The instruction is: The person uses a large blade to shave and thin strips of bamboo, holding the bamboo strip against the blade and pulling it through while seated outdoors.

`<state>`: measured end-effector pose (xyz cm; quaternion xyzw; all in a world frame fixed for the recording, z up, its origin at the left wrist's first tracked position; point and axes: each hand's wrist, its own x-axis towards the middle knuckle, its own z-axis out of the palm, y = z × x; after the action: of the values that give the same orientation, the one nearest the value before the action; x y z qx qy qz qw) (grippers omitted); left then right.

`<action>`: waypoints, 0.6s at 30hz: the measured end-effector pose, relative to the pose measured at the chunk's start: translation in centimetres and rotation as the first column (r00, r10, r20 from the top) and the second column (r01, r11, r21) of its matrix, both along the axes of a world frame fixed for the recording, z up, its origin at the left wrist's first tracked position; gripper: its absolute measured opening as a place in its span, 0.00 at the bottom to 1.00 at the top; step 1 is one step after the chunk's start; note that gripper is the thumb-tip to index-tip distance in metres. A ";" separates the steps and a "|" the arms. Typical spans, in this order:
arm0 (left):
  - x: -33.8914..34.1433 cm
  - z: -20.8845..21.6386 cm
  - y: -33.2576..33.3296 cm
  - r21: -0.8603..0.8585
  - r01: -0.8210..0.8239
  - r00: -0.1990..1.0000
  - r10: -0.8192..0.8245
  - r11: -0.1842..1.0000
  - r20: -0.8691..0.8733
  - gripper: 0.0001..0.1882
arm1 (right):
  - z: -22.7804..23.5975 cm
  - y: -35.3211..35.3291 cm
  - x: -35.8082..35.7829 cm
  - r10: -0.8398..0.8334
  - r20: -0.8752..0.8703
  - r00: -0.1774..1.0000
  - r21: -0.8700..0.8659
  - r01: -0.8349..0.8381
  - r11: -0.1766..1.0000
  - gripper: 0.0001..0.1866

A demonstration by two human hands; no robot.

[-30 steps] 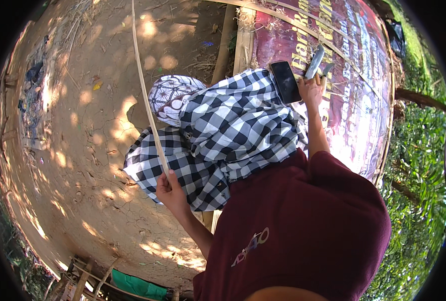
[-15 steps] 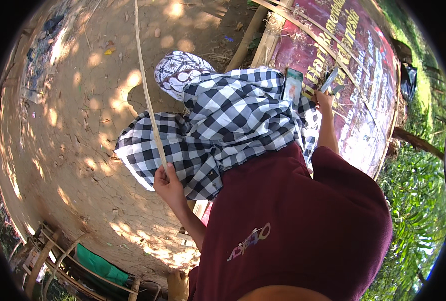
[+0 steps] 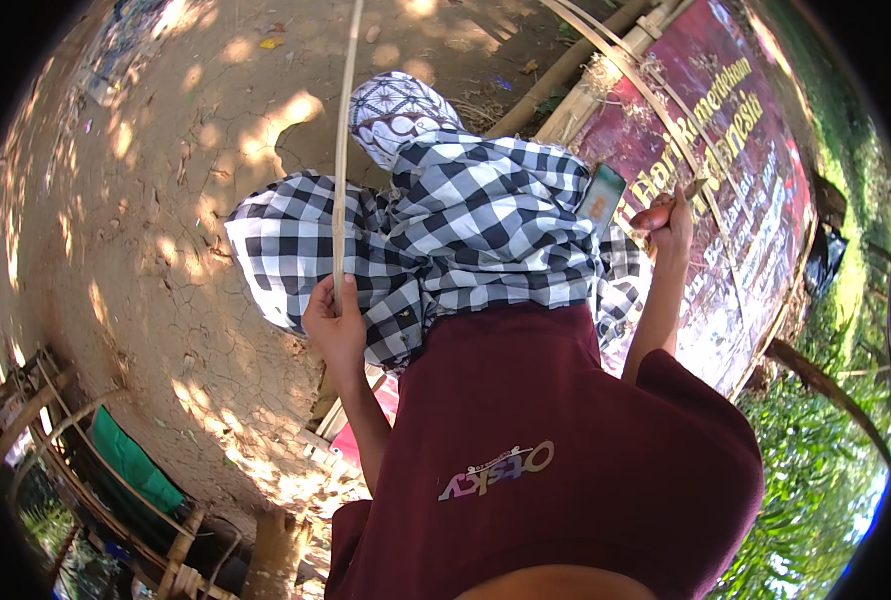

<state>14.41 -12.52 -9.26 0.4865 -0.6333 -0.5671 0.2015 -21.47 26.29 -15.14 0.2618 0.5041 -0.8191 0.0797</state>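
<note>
My left hand (image 3: 335,318) pinches the lower end of a long, pale bamboo strip (image 3: 344,150) between thumb and fingers. The strip runs upright across the view, passing over the black-and-white checked cloth (image 3: 505,200) on my lap. Off to the right, my right hand (image 3: 674,232) is closed round a knife (image 3: 651,216). Its reddish-brown handle sticks out on the near side of the fist, and only a little of the blade shows beyond the fingers. A phone (image 3: 602,193) lies beside the cloth, left of my right hand.
A maroon printed banner (image 3: 710,300) covers the raised surface at my right. More thin bamboo strips (image 3: 655,95) lie across it, with shavings (image 3: 600,75) by its wooden edge. Cracked earth (image 3: 195,200) spreads at left, and a green sheet (image 3: 135,460) hangs by poles at lower left.
The bamboo strip has swung from a slant to nearly upright as my left hand shifted slightly up. My right hand has turned and moved slightly down and right, hiding most of the blade; the view has turned.
</note>
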 end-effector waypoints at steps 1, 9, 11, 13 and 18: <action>0.0 -0.1 0.1 -0.015 -0.001 1.000 0.001 1.000 -0.004 0.12 | 0.7 -2.1 0.7 0.056 -0.025 0.998 0.036 -0.055 0.998 0.11; 0.6 -2.1 1.9 -0.001 0.077 0.997 -0.077 0.997 0.017 0.10 | 6.6 -14.6 6.8 0.566 -0.070 0.821 0.228 -0.540 0.810 0.11; -0.4 -1.8 2.8 0.045 0.089 0.996 -0.089 0.995 0.002 0.10 | 6.2 -16.3 7.8 0.756 -0.075 0.650 0.545 -0.609 0.577 0.11; -1.6 -1.2 3.4 0.101 0.101 0.995 -0.102 0.990 -0.002 0.10 | 8.2 -18.7 9.6 0.835 0.025 0.550 0.722 -0.588 0.366 0.13; -4.3 -1.4 3.4 0.224 0.277 0.960 -0.260 0.934 -0.102 0.12 | 8.4 -21.4 11.3 0.984 0.072 0.164 0.973 -0.227 -0.033 0.26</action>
<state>10.08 -9.11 -10.69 0.3955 -0.6143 -0.6775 0.0851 -10.16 4.85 -6.78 -0.3847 0.8649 -0.2848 0.1511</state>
